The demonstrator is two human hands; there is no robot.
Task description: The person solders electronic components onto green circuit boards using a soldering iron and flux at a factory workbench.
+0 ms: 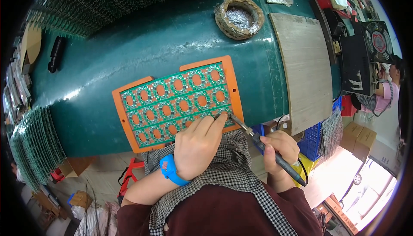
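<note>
A panel of green circuit boards [184,90], with rows of oval openings, lies in an orange tray [238,100] at the table's near edge. My left hand [195,143], with a blue wristband, rests over the panel's near side. Its fingers are stretched out, the index fingertip pressing on a board near the right corner; the thumb is hidden. My right hand [282,149] is closed round the handle of a soldering iron [257,139]. The iron slants left, its tip at the board right beside my left index fingertip. Whatever small part lies under that fingertip cannot be made out.
A rough round bowl [220,20] with silvery bits stands beyond the tray. At right lie a grey board [303,63] and a black fan unit [365,53]. Stacked green panels [34,143] stand at left, more at the back. Another person [385,96] sits far right.
</note>
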